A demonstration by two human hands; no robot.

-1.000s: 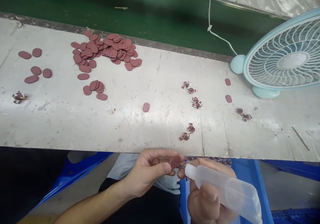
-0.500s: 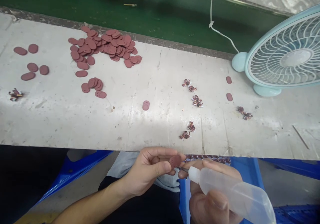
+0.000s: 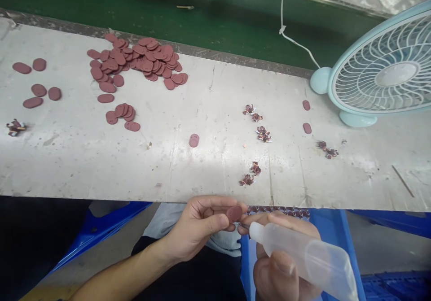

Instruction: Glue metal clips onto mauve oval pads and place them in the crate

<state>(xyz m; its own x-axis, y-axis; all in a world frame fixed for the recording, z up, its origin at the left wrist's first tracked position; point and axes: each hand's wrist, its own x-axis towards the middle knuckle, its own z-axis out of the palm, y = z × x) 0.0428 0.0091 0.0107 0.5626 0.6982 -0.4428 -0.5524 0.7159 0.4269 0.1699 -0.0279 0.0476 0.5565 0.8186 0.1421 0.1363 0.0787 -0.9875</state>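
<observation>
Near the table's front edge, my left hand [image 3: 198, 229] pinches a dark red oval disc [image 3: 234, 214] between thumb and fingers. My right hand [image 3: 283, 256] is wrapped round a translucent squeeze bottle [image 3: 310, 258] with a white cap. The bottle's thin dark tip meets the disc's lower edge; whether it touches cannot be made out. Beyond my hands, a single disc [image 3: 194, 140] lies on the pale table [image 3: 208, 166]. Small dark brown figures [image 3: 263, 134] lie right of it in little groups. A large heap of discs [image 3: 148, 58] sits at the back left.
A light blue fan [image 3: 387, 74] stands at the back right, its white cord [image 3: 296, 43] running over the green surface [image 3: 215, 27]. More discs [image 3: 39, 90] and a figure [image 3: 15, 127] lie far left. Below the table edge is a blue tray [image 3: 332, 229] with rows of small figures.
The bottle and my right hand have shifted slightly left, and the bottle tip stays by the disc. The whole view has moved a little. Both hands keep their hold.
</observation>
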